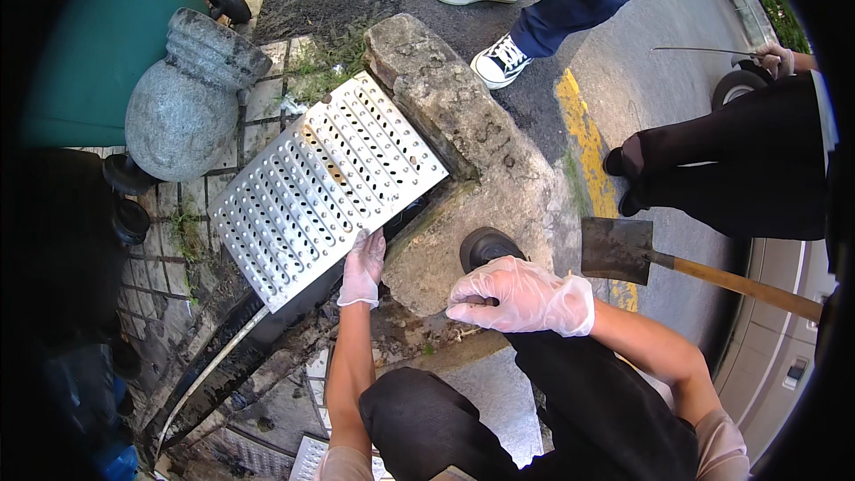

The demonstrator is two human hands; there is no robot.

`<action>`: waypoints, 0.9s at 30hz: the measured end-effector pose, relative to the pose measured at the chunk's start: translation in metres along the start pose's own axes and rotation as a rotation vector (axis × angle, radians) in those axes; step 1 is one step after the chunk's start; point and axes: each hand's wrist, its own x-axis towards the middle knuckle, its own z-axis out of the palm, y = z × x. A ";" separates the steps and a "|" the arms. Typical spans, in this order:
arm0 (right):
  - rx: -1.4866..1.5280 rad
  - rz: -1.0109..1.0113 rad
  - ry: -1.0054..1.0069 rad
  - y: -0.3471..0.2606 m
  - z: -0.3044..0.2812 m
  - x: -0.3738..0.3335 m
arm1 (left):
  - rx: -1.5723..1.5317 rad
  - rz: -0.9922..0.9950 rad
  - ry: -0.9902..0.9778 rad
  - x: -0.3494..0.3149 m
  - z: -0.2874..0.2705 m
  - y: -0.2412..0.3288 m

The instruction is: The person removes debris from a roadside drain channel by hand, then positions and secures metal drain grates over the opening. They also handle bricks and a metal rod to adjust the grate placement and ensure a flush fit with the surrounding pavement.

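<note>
A silver metal drain cover (pixel 329 191), with rows of raised bumps and small slots, lies tilted over a dark open drain channel (pixel 209 370). My left hand (pixel 363 267), in a clear plastic glove, grips its near edge at the lower right; the fingertips are partly hidden at the rim. My right hand (pixel 525 296), also gloved, hovers over my bent knee and black shoe (pixel 490 249). Its fingers curl in, thumb against finger around a small gap, and nothing shows in them. A rough stone curb block (pixel 481 125) borders the cover on its right.
A round grey stone bollard (pixel 183 116) stands left, beside a green bin (pixel 98 53). A shovel (pixel 619 249) with a wooden handle reaches in from the right. One person in white-toed sneakers (pixel 503 62) stands ahead; another, at right, holds a thin rod (pixel 704 50). A pale hose (pixel 209 374) crosses the channel.
</note>
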 end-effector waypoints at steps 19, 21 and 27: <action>0.013 -0.107 0.030 -0.007 0.012 0.014 | -0.227 0.598 0.515 -0.017 -0.123 0.107; -0.013 -0.084 0.026 0.001 0.010 0.012 | -0.214 0.543 0.553 -0.014 -0.138 0.107; -0.018 -0.035 -0.055 -0.003 0.012 0.018 | -0.088 0.549 0.587 -0.023 -0.160 0.098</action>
